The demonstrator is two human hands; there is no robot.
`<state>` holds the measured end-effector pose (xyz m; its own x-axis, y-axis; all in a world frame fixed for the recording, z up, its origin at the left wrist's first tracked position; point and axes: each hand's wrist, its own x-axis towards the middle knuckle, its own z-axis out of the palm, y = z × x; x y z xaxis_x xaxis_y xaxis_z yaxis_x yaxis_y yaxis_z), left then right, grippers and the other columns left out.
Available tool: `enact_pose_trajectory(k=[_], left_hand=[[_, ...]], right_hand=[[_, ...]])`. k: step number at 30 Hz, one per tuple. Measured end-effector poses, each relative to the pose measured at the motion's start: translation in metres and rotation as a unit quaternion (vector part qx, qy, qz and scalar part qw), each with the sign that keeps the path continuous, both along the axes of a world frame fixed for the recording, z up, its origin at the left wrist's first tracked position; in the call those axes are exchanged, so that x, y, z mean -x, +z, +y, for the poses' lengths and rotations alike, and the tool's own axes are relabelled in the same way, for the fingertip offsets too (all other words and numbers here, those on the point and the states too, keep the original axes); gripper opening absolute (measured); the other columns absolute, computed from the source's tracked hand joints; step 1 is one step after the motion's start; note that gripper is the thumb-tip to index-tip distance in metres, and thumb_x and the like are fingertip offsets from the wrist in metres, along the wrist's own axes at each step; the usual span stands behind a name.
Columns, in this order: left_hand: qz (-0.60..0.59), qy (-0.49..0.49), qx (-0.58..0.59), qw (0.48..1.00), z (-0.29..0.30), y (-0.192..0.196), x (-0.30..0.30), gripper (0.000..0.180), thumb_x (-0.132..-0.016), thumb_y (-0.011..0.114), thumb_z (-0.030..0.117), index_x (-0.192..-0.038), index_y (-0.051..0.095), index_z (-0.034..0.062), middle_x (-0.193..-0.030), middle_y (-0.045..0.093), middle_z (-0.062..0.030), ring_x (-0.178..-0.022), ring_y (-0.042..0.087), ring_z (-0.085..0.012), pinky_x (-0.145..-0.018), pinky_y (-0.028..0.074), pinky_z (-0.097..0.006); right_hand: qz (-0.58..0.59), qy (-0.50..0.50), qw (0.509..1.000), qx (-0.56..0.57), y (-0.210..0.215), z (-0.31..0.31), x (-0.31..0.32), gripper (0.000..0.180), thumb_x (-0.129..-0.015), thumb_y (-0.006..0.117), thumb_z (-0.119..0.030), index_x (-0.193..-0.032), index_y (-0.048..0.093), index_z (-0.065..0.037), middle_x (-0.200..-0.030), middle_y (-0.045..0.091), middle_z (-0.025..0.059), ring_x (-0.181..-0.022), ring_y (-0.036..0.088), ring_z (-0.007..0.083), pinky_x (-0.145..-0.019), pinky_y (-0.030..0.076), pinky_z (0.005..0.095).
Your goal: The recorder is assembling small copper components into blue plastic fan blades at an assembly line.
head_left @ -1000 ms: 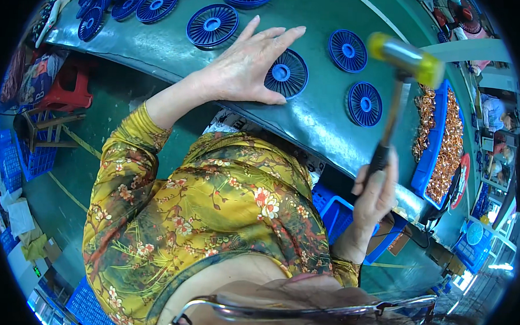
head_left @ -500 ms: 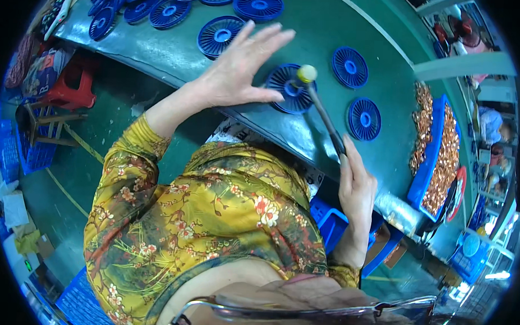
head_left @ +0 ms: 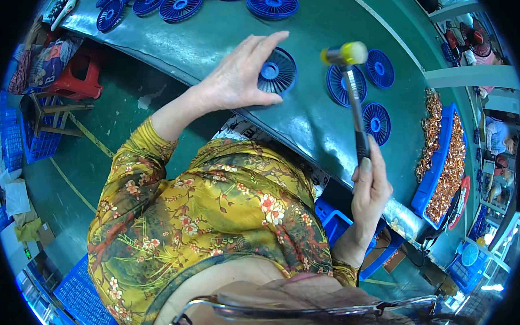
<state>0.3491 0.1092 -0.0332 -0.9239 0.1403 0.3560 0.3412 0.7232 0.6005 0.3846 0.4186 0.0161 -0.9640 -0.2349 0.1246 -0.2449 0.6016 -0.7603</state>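
Note:
My left hand, thumb and fingers spread apart, curves round the left side of a blue round slatted disc lying on the green table. The palm covers part of that disc, and I cannot tell how firmly the hand touches it. In my right hand is the black grip of a mallet, its yellow and whitish head raised over the table. Just behind the mallet lies a second blue disc, partly covered by it. Two more discs rest to its right.
A blue tray of copper-coloured metal parts stands at the right, with a heap of the same parts beside it. Several blue discs lie at the far left. A red stool stands on the floor at left.
My left hand has come right, and a disc from the far left now lies within its reach. The disc formerly under the mallet has shifted right, close to two others. The mallet has lifted and moved right.

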Motion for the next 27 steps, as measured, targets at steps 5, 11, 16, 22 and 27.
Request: enact_pose_trajectory(k=[5, 11, 16, 22, 27], left_hand=[[-0.006, -0.008, -0.022, 1.0, 0.007, -0.002, 0.0, 0.107, -0.061, 0.083, 0.028, -0.145, 0.021, 0.0099, -0.127, 0.047, -0.0195, -0.117, 0.05, -0.0343, -0.1, 0.042, -0.042], [-0.045, 0.002, -0.045, 0.998, 0.005, -0.003, 0.002, 0.111, -0.059, 0.084, 0.029, -0.146, 0.019, 0.0098, -0.13, 0.05, -0.019, -0.12, 0.05, -0.0339, -0.102, 0.04, -0.041], [-0.026, -0.01, -0.043, 0.999, 0.007, -0.004, 0.0, 0.104, -0.064, 0.081, 0.033, -0.144, 0.02, 0.0087, -0.126, 0.049, -0.0208, -0.117, 0.049, -0.038, -0.099, 0.042, -0.043], [0.087, -0.076, 0.024, 0.993, 0.007, -0.01, 0.001, 0.097, -0.063, 0.081, 0.039, -0.141, 0.031, 0.0075, -0.131, 0.045, -0.0159, -0.126, 0.042, -0.0356, -0.108, 0.029, -0.056], [0.068, -0.257, 0.064, 0.962, 0.058, 0.01, 0.018, 0.08, -0.064, 0.078, 0.046, -0.133, 0.047, 0.0211, -0.133, 0.045, -0.0101, -0.135, 0.032, -0.0311, -0.108, 0.015, -0.066]], right_hand=[[0.052, 0.079, 0.995, -0.013, -0.011, -0.003, -0.005, 0.035, -0.092, 0.053, -0.006, -0.127, 0.056, -0.004, -0.119, 0.063, 0.0182, -0.074, 0.067, 0.0202, -0.069, 0.051, 0.0282], [0.007, 0.054, 0.998, -0.033, -0.003, -0.009, 0.002, 0.039, -0.089, 0.057, -0.003, -0.128, 0.056, -0.007, -0.103, 0.067, 0.0199, -0.067, 0.06, 0.0139, -0.065, 0.049, 0.0274], [0.007, 0.115, 0.982, -0.151, -0.004, -0.028, 0.006, 0.034, -0.09, 0.059, -0.013, -0.124, 0.058, -0.015, -0.105, 0.066, 0.0193, -0.086, 0.066, 0.0353, -0.072, 0.053, 0.0374], [0.017, 0.028, 0.999, -0.023, 0.001, 0.011, 0.018, 0.03, -0.086, 0.064, -0.009, -0.116, 0.065, -0.006, -0.109, 0.067, 0.0155, -0.097, 0.067, 0.0218, -0.081, 0.052, 0.0312], [0.198, -0.201, 0.946, -0.159, -0.01, 0.06, 0.051, 0.026, -0.088, 0.064, -0.017, -0.112, 0.066, -0.006, -0.096, 0.069, 0.0138, -0.081, 0.069, 0.0244, -0.067, 0.052, 0.0331]])
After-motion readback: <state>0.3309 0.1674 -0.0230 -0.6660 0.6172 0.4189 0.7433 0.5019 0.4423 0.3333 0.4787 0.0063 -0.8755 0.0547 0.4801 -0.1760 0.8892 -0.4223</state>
